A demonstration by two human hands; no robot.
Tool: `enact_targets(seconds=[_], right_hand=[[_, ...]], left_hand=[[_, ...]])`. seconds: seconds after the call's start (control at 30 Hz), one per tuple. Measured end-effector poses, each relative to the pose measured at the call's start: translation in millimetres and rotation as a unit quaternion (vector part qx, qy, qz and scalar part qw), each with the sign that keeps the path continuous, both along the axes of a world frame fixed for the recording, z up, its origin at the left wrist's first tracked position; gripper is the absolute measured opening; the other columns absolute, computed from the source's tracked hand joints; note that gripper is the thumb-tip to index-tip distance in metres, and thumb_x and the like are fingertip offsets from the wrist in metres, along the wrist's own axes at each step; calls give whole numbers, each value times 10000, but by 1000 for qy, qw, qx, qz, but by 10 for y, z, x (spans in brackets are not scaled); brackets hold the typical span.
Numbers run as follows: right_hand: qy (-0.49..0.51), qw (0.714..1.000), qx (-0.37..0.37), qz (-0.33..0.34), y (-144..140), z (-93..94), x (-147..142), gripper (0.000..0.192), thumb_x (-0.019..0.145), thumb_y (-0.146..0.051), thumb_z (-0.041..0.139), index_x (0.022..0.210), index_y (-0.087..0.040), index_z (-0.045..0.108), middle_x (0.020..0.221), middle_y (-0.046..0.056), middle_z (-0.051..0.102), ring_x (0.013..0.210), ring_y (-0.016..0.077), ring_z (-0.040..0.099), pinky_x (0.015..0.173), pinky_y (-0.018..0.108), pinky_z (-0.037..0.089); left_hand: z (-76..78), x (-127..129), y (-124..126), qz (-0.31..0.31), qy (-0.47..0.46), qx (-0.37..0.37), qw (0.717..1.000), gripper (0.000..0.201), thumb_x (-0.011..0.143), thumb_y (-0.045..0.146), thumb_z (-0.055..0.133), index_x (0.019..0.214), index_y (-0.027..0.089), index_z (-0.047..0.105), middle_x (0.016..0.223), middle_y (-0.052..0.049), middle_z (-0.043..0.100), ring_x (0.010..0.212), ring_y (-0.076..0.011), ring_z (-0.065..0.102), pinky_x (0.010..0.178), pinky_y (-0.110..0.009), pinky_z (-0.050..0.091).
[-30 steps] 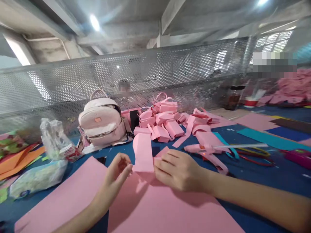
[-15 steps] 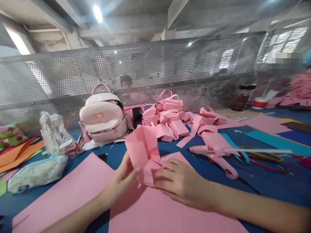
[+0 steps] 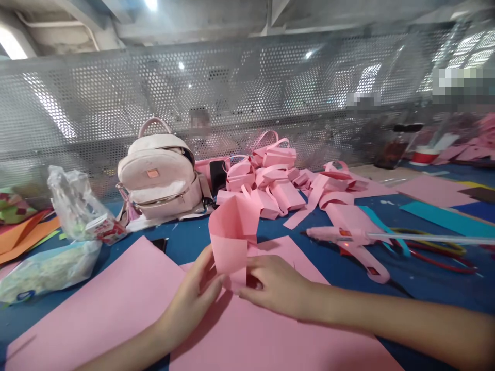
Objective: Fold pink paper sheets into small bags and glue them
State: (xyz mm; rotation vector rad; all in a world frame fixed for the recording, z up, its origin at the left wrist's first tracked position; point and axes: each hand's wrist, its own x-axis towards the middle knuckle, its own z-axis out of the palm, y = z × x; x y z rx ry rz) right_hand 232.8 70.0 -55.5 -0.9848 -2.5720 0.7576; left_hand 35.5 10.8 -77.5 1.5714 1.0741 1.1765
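A small folded pink paper box, its top gaping, stands upright between my hands over a large pink sheet. My left hand grips its lower left side, thumb at the near face and fingers partly hidden behind it. On the other side, my right hand has its fingers curled at the box's lower right edge, with the thumb near the bottom. Some of the right fingertips are hidden behind the paper. To the right of that hand lies a pink glue gun with a long clear glue stick in its back.
Behind the box are a pile of pink paper bags and a pale backpack. Scissors lie beyond the glue gun. Plastic bags sit at left, and a perforated metal screen runs along the back.
The paper box has turned more upright, its near face now toward me. My right hand has shifted from lying over the paper to curling at its right side. The view has tilted down slightly.
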Motion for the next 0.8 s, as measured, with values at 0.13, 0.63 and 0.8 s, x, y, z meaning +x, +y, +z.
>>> enact_targets(seconds=[0.13, 0.63, 0.8], right_hand=[[9, 1000, 8, 3, 38, -99, -53, 318, 957, -412, 566, 757, -180, 651, 715, 14, 676, 604, 140, 525, 562, 255, 318], [35, 999, -6, 22, 89, -189, -26, 167, 880, -264, 576, 732, -188, 561, 693, -1, 572, 594, 131, 471, 530, 238, 338], [71, 995, -20, 74, 122, -156, 0, 95, 875, -188, 529, 793, -193, 576, 735, -12, 602, 646, 135, 517, 583, 243, 381]], left_hand=[[-39, -39, -47, -9, -22, -22, 999, 532, 1025, 308, 521, 1539, 348, 390, 1610, -53, 433, 1469, -253, 427, 1205, -381, 378], [-101, -91, -37, -10, -13, -65, 998, 528, 1022, 359, 514, 1539, 323, 412, 1612, -67, 428, 1469, -285, 429, 1192, -400, 418], [-119, -113, -37, -7, -14, -72, 997, 490, 1021, 317, 515, 1507, 324, 451, 1616, -55, 421, 1487, -286, 394, 1178, -377, 438]])
